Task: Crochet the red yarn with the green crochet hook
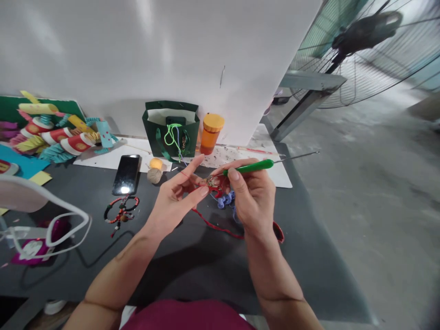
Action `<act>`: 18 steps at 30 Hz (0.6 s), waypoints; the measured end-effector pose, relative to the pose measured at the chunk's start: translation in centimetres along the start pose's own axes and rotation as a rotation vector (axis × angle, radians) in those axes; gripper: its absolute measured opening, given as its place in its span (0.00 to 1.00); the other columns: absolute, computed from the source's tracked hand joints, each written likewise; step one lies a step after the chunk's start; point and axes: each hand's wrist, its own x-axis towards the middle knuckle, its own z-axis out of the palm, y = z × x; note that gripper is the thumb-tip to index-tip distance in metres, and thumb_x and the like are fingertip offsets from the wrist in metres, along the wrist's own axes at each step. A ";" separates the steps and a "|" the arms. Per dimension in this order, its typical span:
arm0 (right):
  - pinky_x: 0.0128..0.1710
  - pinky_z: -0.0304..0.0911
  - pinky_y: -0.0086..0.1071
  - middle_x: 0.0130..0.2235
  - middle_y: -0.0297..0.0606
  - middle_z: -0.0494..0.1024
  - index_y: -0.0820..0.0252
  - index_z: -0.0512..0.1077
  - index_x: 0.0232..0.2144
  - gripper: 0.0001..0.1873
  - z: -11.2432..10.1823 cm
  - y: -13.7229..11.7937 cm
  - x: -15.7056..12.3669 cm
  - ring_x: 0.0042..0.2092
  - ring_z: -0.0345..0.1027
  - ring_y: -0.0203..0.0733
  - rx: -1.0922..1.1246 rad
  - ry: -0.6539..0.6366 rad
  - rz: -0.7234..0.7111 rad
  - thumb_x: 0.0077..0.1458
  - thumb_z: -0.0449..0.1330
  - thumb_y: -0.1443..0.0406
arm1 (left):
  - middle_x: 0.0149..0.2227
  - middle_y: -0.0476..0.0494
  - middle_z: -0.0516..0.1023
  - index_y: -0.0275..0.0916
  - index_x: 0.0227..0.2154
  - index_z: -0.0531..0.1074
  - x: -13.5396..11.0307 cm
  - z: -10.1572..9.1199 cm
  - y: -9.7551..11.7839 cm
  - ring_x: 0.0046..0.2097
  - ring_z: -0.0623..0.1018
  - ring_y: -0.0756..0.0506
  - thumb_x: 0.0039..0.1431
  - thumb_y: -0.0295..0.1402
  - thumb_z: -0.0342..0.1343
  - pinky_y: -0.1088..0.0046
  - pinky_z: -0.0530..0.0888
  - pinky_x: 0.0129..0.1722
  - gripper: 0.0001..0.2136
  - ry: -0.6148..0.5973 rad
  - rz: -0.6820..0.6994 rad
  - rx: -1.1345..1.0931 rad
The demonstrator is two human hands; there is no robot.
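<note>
Left hand (174, 198) rises from the forearm with its fingers spread, red yarn (215, 228) strung across them and a small crocheted piece (211, 182) gripped at the fingertips. Right hand (252, 198) meets it palm-inward, clasping one crochet hook (252, 167) by its green handle between thumb and fingers, the metal shaft pointing away to the right. The two hands nearly touch, with the piece between them above the middle of the dark tabletop (295, 261).

Below them lie the slack yarn and one blue crocheted cluster (225, 200). Left of the hands are two small balls, one tan twine ball (154, 175) and one yellow ball (156, 163), then one smartphone (126, 174) and one beaded loop (121, 213).

Along the far edge stand one green paper bag (171, 133) and one orange bottle (209, 134) with a yellow cap, both on or just behind a scrap-strewn white sheet (240, 158). Several paper craft pieces (58, 133) crowd the far left corner. Beyond the right edge stands one caged fan (360, 50).
</note>
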 end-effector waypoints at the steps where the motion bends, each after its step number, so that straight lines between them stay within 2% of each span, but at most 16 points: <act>1: 0.25 0.67 0.31 0.33 0.33 0.83 0.53 0.76 0.38 0.08 0.1 0.1 0.0 0.28 0.72 0.36 0.003 -0.003 0.005 0.64 0.64 0.56 | 0.34 0.50 0.79 0.53 0.60 0.76 0.0 0.0 -0.1 0.32 0.73 0.52 0.55 0.35 0.70 0.78 0.75 0.30 0.28 -0.007 -0.022 -0.028; 6: 0.26 0.68 0.31 0.33 0.33 0.83 0.53 0.78 0.36 0.09 0.6 0.2 -0.2 0.28 0.72 0.36 -0.006 -0.021 0.005 0.63 0.65 0.56 | 0.36 0.49 0.81 0.51 0.62 0.75 0.2 0.0 -0.5 0.41 0.79 0.48 0.51 0.32 0.72 0.70 0.80 0.46 0.33 -0.035 -0.042 -0.070; 12: 0.33 0.73 0.32 0.35 0.34 0.83 0.53 0.80 0.37 0.07 0.3 0.8 0.0 0.30 0.72 0.35 0.006 -0.035 0.037 0.63 0.65 0.57 | 0.34 0.51 0.80 0.51 0.61 0.75 0.2 -0.3 0.0 0.38 0.78 0.49 0.50 0.29 0.72 0.71 0.80 0.46 0.33 0.037 0.006 -0.007; 18: 0.29 0.73 0.29 0.30 0.30 0.81 0.52 0.81 0.37 0.05 0.5 0.6 0.2 0.27 0.72 0.33 0.036 -0.103 0.066 0.61 0.67 0.59 | 0.33 0.50 0.79 0.48 0.63 0.72 0.2 -0.8 0.1 0.41 0.78 0.48 0.51 0.31 0.72 0.73 0.79 0.44 0.35 0.042 0.027 -0.037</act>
